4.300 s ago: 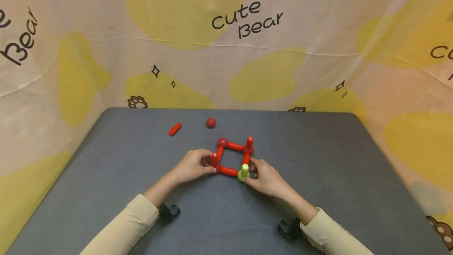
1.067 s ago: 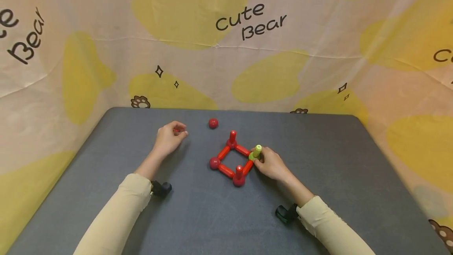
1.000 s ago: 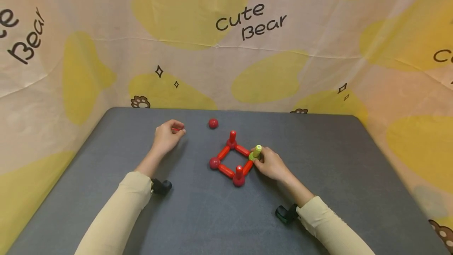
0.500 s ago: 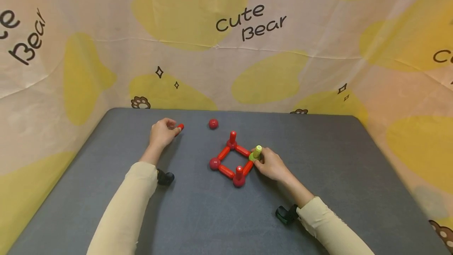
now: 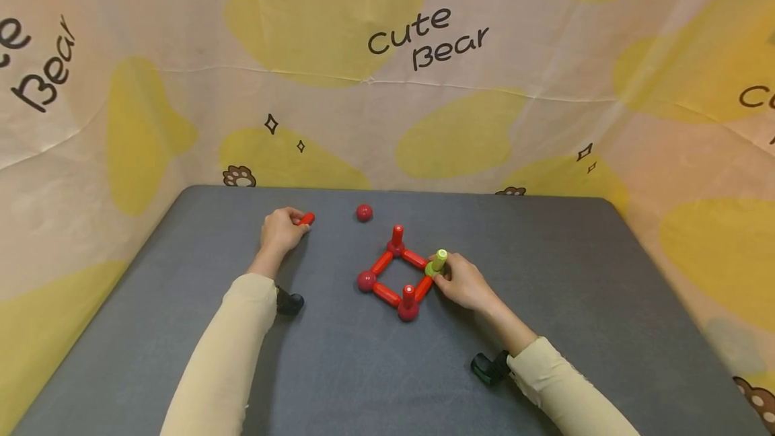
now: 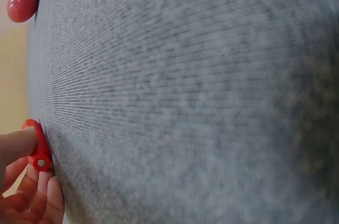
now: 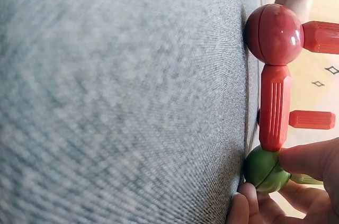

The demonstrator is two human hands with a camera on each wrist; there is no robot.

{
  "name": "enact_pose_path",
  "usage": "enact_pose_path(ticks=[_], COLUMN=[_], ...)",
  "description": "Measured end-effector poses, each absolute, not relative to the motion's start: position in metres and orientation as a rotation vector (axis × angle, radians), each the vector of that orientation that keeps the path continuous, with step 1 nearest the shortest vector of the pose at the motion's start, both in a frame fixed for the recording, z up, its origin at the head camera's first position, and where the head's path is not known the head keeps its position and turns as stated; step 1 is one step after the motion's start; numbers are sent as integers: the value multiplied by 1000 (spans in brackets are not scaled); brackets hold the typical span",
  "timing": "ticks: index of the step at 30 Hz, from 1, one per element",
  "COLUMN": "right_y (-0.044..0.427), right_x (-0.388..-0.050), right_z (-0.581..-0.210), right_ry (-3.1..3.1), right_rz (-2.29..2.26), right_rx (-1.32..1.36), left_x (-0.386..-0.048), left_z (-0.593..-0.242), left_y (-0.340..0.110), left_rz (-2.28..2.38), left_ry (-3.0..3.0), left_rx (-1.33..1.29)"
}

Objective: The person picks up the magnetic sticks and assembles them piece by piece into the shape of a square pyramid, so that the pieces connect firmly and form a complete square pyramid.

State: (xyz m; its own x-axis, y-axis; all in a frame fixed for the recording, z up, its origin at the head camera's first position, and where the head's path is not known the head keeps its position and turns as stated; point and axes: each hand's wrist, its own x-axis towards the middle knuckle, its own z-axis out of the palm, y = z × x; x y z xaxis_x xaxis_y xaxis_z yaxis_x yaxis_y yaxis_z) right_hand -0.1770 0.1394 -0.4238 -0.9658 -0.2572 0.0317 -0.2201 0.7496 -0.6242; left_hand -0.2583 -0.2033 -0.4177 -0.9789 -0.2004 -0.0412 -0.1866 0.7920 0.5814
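My left hand (image 5: 281, 229) pinches a loose red rod (image 5: 307, 219) at the table's back left. Its end shows a silvery dot on the rod (image 6: 41, 162) in the left wrist view, where thumb and fingers hold it close to the tabletop. A square frame of magnetic rods and balls lies mid-table, with three red balls and a green ball (image 5: 432, 270) at its corners. Red rods (image 5: 385, 295) form its sides. Two red rods (image 5: 397, 235) and a green rod (image 5: 440, 258) stand upright. My right hand (image 5: 465, 281) grips the green ball at the right corner.
A loose red ball (image 5: 364, 212) sits near the back edge, right of my left hand. The grey table (image 5: 339, 369) is backed by a printed cloth (image 5: 327, 113). Black wrist cameras (image 5: 492, 367) hang below both sleeves.
The frame has turned, carrying the green corner from front to right. My left hand has left the frame, gone to the back left and taken the red rod. My right hand stays on the green ball.
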Motion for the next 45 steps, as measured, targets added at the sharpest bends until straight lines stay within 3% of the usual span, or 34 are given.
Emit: enact_pose_path(ticks=[14,45], right_y=[139,139], right_x=[-176,-176], right_z=[-422,-424], right_ry=[2883,2900], right_rz=[-1011,-1008], right_rx=[-388,-385], left_x=[-251,-189], left_z=[-406,-398], left_y=[-203,-148], left_rz=[-921,-1304], left_ry=[-2995,-2771], left_rx=[2,-434])
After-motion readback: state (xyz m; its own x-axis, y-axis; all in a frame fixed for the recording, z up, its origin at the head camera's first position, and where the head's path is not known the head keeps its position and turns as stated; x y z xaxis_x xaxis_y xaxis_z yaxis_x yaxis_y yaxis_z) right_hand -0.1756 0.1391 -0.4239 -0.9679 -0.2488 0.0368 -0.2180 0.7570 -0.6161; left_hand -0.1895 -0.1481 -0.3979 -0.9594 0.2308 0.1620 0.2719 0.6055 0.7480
